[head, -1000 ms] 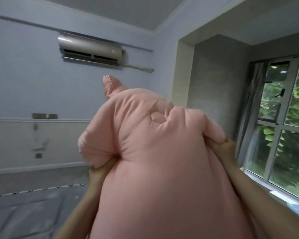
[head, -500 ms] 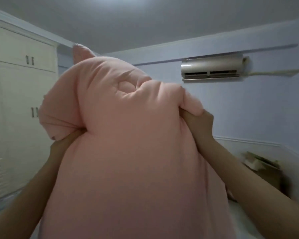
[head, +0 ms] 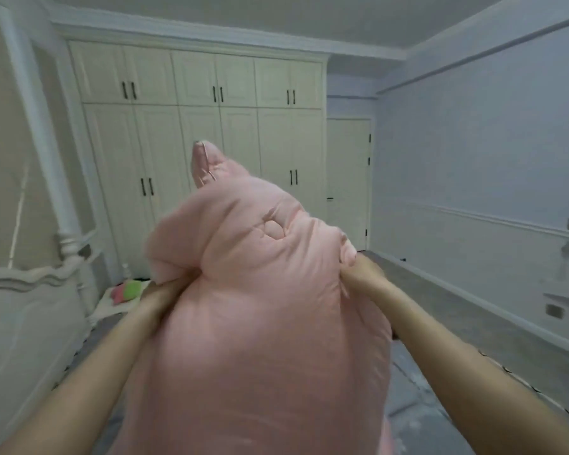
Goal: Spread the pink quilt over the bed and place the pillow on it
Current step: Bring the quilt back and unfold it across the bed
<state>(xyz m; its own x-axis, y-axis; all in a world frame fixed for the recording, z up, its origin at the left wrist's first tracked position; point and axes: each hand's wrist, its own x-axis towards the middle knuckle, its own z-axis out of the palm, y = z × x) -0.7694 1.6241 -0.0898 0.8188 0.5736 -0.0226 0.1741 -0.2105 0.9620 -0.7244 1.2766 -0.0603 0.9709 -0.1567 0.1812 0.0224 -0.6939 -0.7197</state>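
- Wardrobe (head: pixel 197 133): cream, floor-to-ceiling, black handles, fills back wall; landmark for all below.
- Pink quilt (head: pixel 253 323): bunched in a big puffy mass, held up in the air in front of wardrobe, covers its lower-middle doors; hangs down past bottom of pic. One corner (head: pixel 204 162) pokes up over the wardrobe's mid doors. Not spread, not on the bed.
- Bed: white carved board (head: pixel 23 310) and turned post (head: pixel 37 126) sit left of wardrobe, nearer cam. Mattress not clearly seen.
- Floor (head: pixel 473 320): grey covering, runs from wardrobe foot toward cam, right of quilt.
- Door (head: pixel 349 182): pale, closed, just right of wardrobe.
- Right wall (head: pixel 473 159): blue-grey w/ white rail, well right of wardrobe.
- Left hand (head: pixel 165 290): below wardrobe's left doors, fingers tucked under quilt's left fold, gripping it; mostly hidden by fabric.
- Right hand (head: pixel 362 274): below wardrobe's right edge, fingers curled, clamped on quilt's right top edge.
- Hands are apart, one each side of the bundle, both arms stretched fwd.
- Small pink + green item (head: pixel 127 290): on white surface near wardrobe's bottom-left corner, beside bed board; blurry, can't tell what it is.
- Pillow: can't tell where.
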